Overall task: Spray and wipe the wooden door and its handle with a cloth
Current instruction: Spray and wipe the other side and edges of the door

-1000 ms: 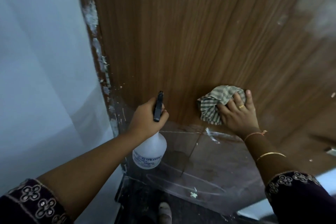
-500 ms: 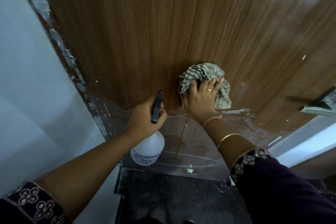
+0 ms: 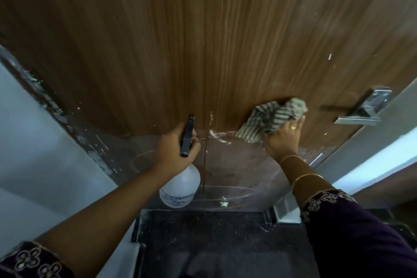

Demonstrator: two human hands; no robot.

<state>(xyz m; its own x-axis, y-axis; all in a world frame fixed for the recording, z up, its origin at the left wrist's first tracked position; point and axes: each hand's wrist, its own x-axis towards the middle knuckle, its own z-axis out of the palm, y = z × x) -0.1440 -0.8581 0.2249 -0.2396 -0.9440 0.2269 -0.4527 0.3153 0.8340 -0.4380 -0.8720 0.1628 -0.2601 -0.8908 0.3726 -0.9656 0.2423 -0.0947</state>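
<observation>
The wooden door (image 3: 203,40) fills the upper view, its lower part wrapped in scuffed clear film. Against the door, my right hand (image 3: 283,139) presses a crumpled striped cloth (image 3: 270,119), fingers spread over it, just left of the metal lever handle (image 3: 361,113). My left hand (image 3: 174,146) grips the black head of a white spray bottle (image 3: 180,187), nozzle pointing up at the door, bottle body hanging below the hand.
A paint-spattered door frame (image 3: 56,108) and pale wall (image 3: 33,165) lie to the left. A dark doormat (image 3: 203,244) lies on the floor below. The door's edge and a light wall strip (image 3: 372,165) run down the right.
My right hand has slid the cloth to the right across the door, toward the handle. The view has swung right, bringing the handle fully in. The left hand still holds the bottle.
</observation>
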